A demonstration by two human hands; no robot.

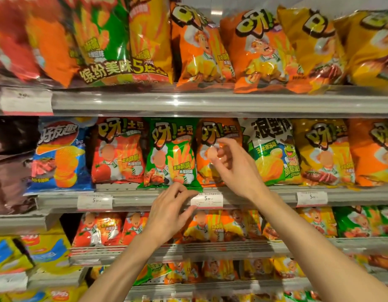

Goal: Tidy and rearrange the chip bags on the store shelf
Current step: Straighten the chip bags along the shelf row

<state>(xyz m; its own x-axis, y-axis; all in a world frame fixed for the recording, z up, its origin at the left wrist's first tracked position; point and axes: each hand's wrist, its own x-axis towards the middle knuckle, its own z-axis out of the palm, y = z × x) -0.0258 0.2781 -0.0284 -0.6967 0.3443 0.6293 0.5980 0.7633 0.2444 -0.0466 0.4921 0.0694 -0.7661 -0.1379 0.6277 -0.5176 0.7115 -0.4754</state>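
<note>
On the middle shelf (pixel 265 194) a row of chip bags stands upright. A green bag (pixel 171 153) leans slightly forward over the shelf lip, between a red bag (pixel 118 152) and an orange bag (pixel 207 168). My left hand (pixel 169 211) is just below the green bag's bottom edge, fingers curled and apart, holding nothing. My right hand (pixel 234 166) is raised in front of the orange bag, fingertips touching its face, not gripping it. A white-and-green bag (pixel 270 151) stands to the right of that hand.
A blue bag (pixel 58 155) and dark bags stand at the left of the row, yellow (pixel 323 151) and orange bags at the right. The upper shelf holds large orange, yellow and green bags. Lower shelves carry more small bags. Price tags (pixel 207 199) sit on the shelf rail.
</note>
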